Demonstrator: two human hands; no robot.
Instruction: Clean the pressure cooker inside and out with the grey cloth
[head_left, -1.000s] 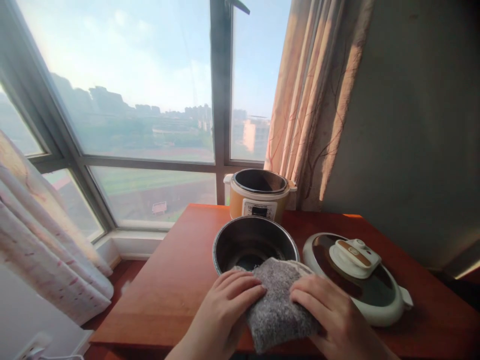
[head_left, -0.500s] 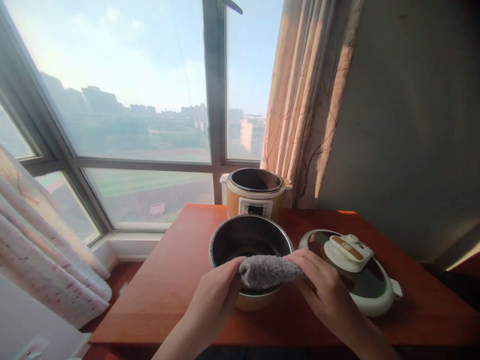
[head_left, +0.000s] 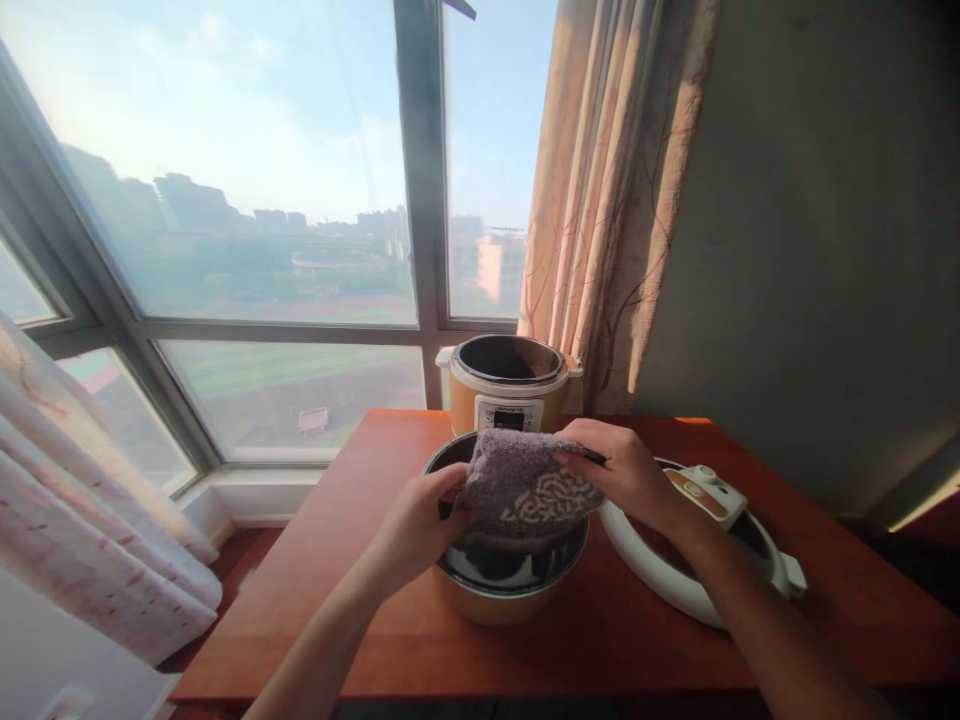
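both hands hold a grey fuzzy cloth with a pale swirl pattern [head_left: 529, 492] above the mouth of a round metal inner pot with a dark inside [head_left: 504, 570], which stands on the reddish-brown wooden table [head_left: 360, 560]. the left hand [head_left: 416, 520] grips the cloth's left edge, fingers curled closed around it. the right hand [head_left: 626, 472] pinches the cloth's upper right corner between thumb and fingers, wrist passing over the white round cooker lid with a brown top and white knob [head_left: 712, 545] that lies flat on the table just right of the pot.

half a second ago the cloth was bunched low across the pot's near rim; now it is lifted and spread out, hanging over the opening, its patterned face showing. a second ago it lay folded flat on the table edge under both palms. both hands have moved up and away from the person, and the pot's near wall, hidden before, is now in plain view.

behind the pot, by the window, stands the orange-and-white electric cooker base with a small control panel [head_left: 508, 392], open on top. a beige patterned curtain [head_left: 600, 220] hangs to its right.
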